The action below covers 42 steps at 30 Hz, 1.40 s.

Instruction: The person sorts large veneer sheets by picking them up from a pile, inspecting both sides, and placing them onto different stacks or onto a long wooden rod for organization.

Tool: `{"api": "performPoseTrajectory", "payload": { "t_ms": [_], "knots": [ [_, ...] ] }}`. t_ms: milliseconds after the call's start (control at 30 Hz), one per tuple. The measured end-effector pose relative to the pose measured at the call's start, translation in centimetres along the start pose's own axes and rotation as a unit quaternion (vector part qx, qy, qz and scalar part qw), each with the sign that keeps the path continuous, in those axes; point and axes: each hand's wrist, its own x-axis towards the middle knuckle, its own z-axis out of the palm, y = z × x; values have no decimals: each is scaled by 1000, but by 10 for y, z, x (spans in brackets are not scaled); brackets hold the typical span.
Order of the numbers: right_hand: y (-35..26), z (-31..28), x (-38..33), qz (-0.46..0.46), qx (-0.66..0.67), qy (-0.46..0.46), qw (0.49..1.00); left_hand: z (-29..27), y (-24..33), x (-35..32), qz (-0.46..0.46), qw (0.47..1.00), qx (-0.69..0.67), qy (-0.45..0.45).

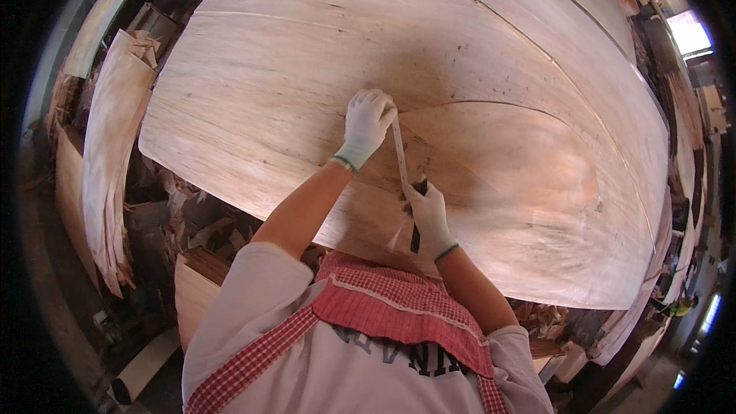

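My left hand (368,121), in a white knitted glove with a green cuff edge, pinches the upper end of a narrow whitish strip (399,149). The strip runs down to my right hand (429,213), which wears a matching glove. My right fingers are closed around a slim black tool (415,238) that sticks out above and below the fist; its exact kind does not show. Beneath both hands lies a broad, thin wood veneer sheet (253,100). To the right of the strip, a rounded veneer piece (521,157) with a dark curved edge lies on it.
Another veneer sheet (567,0) lies beyond a long curved seam. Torn veneer (115,153) hangs at the left, with scraps (222,238) below the sheet's near left edge. More stacked sheets (682,123) stand at the right. A person in yellow (681,307) is at the far right.
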Motion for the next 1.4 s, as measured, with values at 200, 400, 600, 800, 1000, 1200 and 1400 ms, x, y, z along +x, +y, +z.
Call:
{"api": "performPoseTrajectory", "payload": {
  "t_ms": [200, 400, 600, 800, 1000, 1200, 1400],
  "knots": [
    [16, 11, 27, -15, 19, 47, 999, 32, -20, 9, 12, 996, 93, -3],
    [3, -40, 52, -225, -479, 151, 835, 17, -7, -15, 47, 982, 153, -102],
    [14, -141, -9, -26, -7, 167, 986, 50, 44, -2, 48, 977, 176, -110],
    [56, -148, -26, -44, 102, 225, 968, 166, 195, -29, 221, 959, 64, -163],
    [23, -249, -34, -99, -287, 238, 923, 189, 195, -45, 249, 930, 183, -199],
    [82, -309, -8, -77, -104, 333, 934, 196, 270, -74, 471, 796, 109, -365],
    [52, -400, -32, -81, -432, 263, 859, 197, 280, -77, 457, 791, 148, -378]
  ]
}}
